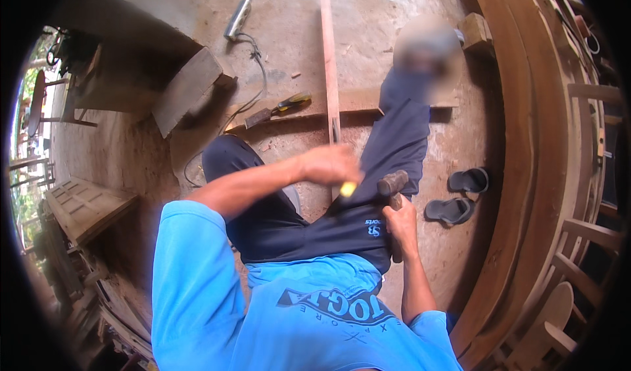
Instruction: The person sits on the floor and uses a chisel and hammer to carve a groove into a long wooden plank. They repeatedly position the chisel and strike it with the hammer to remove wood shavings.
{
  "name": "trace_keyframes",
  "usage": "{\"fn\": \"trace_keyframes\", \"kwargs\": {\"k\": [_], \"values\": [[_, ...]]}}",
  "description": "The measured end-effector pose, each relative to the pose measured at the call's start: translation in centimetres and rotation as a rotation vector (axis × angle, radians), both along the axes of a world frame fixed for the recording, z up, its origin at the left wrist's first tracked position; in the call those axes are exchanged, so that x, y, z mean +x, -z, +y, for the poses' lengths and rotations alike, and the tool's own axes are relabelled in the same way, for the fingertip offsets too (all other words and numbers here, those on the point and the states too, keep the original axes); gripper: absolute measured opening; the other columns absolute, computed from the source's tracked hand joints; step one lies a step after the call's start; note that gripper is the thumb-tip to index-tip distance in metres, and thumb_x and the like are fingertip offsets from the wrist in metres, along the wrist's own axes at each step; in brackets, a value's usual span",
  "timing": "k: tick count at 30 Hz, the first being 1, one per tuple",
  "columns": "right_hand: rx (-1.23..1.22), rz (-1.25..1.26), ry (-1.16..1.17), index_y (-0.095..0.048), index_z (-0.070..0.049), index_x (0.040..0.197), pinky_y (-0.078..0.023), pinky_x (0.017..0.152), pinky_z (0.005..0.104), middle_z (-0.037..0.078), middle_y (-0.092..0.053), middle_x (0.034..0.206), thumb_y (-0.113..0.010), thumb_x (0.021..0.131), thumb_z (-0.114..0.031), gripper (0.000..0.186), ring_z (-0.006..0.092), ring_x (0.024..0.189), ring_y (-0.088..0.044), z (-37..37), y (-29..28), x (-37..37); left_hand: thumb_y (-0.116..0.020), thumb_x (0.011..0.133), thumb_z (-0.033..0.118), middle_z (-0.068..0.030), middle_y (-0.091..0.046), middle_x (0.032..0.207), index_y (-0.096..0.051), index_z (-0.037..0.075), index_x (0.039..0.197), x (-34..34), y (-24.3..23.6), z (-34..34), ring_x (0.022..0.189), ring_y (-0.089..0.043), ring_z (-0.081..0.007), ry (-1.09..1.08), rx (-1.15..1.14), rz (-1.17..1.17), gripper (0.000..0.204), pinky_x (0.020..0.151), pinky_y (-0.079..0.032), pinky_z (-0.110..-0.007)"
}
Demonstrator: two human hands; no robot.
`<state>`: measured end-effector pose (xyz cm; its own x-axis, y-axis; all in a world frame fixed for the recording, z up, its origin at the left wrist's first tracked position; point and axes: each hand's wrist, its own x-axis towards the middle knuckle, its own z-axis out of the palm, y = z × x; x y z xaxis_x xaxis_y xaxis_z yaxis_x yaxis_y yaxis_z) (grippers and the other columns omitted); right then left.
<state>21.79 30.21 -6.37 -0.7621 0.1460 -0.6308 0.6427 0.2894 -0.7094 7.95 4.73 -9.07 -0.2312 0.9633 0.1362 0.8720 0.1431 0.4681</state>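
Head view: left hand (328, 165) is clenching a yellow-handled steel chisel (346, 189) upright against the long narrow wooden strip (328, 62). Right hand (399, 223) is gripping a wooden-handled iron hammer (392, 184) mid-handle, its head-heavy, rigid end sitting just beside the chisel butt.

Head camera looks steeply down, close over the lap.

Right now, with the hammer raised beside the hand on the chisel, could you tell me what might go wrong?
1. The hammer in the right hand sits close to the left hand gripping the yellow-handled chisel; a glancing blow could hit the fingers.
2. The work lies between the legs, so a slipping chisel might reach the dark trousers.
3. The narrow wooden strip looks unclamped and may shift.
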Motion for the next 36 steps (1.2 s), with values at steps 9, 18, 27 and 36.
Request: {"fn": "trace_keyframes", "kwargs": {"k": [9, 18, 27, 36], "values": [[0.061, -0.076, 0.022, -0.055, -0.003, 0.081, -0.044, 0.047, 0.0345, 0.002, -0.052, 0.061, -0.063, 0.079, -0.008, 0.010, 0.0122, 0.050, -0.052, -0.5, 0.0, -0.9, -0.077, 0.096, 0.018, 0.0009, -0.060, 0.079, -0.060, 0.012, 0.097, -7.2, -12.2, -4.1, 0.072, -0.061, -0.0092, -0.932, 1.400, -0.823, 0.018, 0.065, -0.051, -0.023], [0.037, -0.147, 0.005, -0.053, -0.003, 0.079, -0.042, 0.047, 0.0339, 0.001, -0.051, 0.062, -0.064, 0.078, -0.009, 0.012, 0.0105, 0.052, -0.049, -0.3, 0.0, -2.1, -0.078, 0.093, 0.015, 0.0020, -0.063, 0.087, -0.063, 0.010, 0.095, -3.6, -2.7, -2.2, 0.077, -0.060, -0.0071, -1.072, 1.182, -1.177, 0.016, 0.072, -0.048, -0.023], [0.050, -0.118, -0.006, -0.053, -0.003, 0.079, -0.042, 0.046, 0.0329, 0.000, -0.052, 0.062, -0.064, 0.078, -0.007, 0.011, 0.0101, 0.051, -0.050, 0.3, 1.0, -1.7, -0.081, 0.088, 0.013, 0.0035, -0.061, 0.078, -0.063, 0.008, 0.087, -3.7, -1.2, -2.2, 0.071, -0.056, -0.0050, -1.015, 1.035, -1.241, 0.018, 0.065, -0.045, -0.021], [-0.137, -0.068, 0.032, -0.055, -0.005, 0.083, -0.042, 0.044, 0.0297, 0.000, -0.053, 0.062, -0.064, 0.081, -0.006, 0.008, 0.0091, 0.048, -0.049, 0.0, -2.4, -3.5, -0.086, 0.085, 0.015, 0.0026, -0.062, 0.081, -0.064, 0.008, 0.080, -3.1, -1.9, -0.4, 0.076, -0.059, -0.0065, -0.950, 0.582, -1.053, 0.023, 0.069, -0.048, -0.025]]}}
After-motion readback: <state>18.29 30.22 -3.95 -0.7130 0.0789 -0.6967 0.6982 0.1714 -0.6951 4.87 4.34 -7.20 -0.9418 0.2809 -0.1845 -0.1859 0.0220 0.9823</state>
